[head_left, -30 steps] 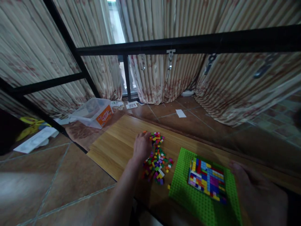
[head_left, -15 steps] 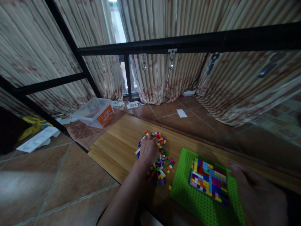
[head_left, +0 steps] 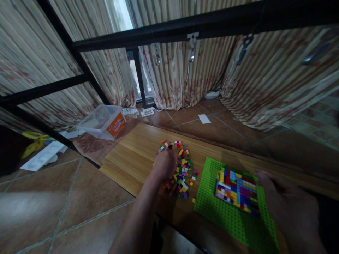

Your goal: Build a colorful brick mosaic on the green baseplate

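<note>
My left hand (head_left: 164,164) lies palm down on the left side of a pile of small coloured bricks (head_left: 182,171) on a wooden board (head_left: 132,155). Its fingers curl into the pile, and whether they hold a brick is hidden. To the right lies a green studded baseplate (head_left: 227,218) with a patch of coloured bricks (head_left: 237,191) pressed onto it. My right hand (head_left: 288,208) rests at the baseplate's right edge, fingers bent and touching it.
A clear plastic box with an orange label (head_left: 102,121) stands on the tiled floor (head_left: 66,197) beyond the board's left corner. Black metal bars (head_left: 185,30) cross overhead. Striped curtains (head_left: 265,81) hang behind. A white paper (head_left: 204,119) lies on the floor.
My left hand has slid over the brick pile, first right and then slightly back, stirring bricks. The view has tilted down a little. My right hand stays at the baseplate's edge.
</note>
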Demonstrator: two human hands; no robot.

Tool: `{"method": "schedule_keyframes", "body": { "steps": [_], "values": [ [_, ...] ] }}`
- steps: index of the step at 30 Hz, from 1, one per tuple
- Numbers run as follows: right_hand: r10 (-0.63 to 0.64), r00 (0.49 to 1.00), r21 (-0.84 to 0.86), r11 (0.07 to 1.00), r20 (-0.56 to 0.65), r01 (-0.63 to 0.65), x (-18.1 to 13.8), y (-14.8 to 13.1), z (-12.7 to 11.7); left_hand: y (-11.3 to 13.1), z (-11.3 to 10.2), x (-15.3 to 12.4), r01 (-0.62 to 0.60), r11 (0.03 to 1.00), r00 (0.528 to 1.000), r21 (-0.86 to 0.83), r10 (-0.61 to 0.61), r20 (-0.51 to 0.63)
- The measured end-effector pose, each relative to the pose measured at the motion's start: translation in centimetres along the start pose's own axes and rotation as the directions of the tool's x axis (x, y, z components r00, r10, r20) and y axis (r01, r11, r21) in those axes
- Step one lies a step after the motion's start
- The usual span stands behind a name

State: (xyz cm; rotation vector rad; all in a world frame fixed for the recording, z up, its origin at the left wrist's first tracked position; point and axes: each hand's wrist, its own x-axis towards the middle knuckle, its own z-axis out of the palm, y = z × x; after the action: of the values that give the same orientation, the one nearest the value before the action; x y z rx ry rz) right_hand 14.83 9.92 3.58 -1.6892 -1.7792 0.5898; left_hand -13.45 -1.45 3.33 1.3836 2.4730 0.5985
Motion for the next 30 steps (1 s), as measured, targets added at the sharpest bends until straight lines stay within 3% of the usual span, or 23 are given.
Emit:
{"method": "schedule_keyframes", "body": {
  "steps": [4,9,16,30],
  "values": [
    [-0.017,1.0,0.004,1.0,-0.013,0.017,-0.1,-0.1,0.2,0.8,0.4,0.9,-0.055,0.994,0.993,0.094,0.064,-0.102],
    [-0.007,1.0,0.026,1.0,-0.023,0.008,-0.2,-0.4,-0.1,1.5,1.9,1.8,-0.158,0.975,0.984,0.157,0.169,-0.058],
    [-0.073,0.997,0.073,0.994,-0.031,0.075,-0.3,-0.1,-0.4,1.3,2.1,2.0,-0.154,0.976,0.985,0.152,0.164,-0.052],
    [-0.067,0.997,0.11,0.992,-0.024,0.07,-0.8,-0.8,-0.3,1.0,1.6,1.7,-0.104,0.973,0.989,0.204,0.122,-0.08]
  ]
}}
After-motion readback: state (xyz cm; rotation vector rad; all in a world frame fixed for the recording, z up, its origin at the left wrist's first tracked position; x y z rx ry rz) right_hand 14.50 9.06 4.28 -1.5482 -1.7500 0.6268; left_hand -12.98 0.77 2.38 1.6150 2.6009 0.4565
